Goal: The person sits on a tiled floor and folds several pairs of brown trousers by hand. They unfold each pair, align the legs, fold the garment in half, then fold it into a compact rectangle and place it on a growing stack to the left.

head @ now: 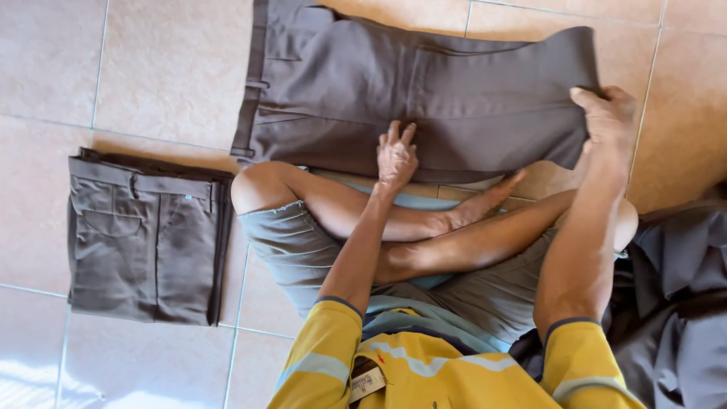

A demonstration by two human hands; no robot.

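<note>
Grey-brown trousers lie spread flat on the tiled floor in front of my crossed legs, waistband to the left. My left hand presses flat on the middle of the trousers, fingers slightly apart. My right hand grips the leg end of the trousers at the right edge. I sit cross-legged in grey shorts and a yellow shirt.
A folded pair of grey-brown trousers lies on the floor at my left. A heap of dark cloth sits at my right side. Beige floor tiles surround everything.
</note>
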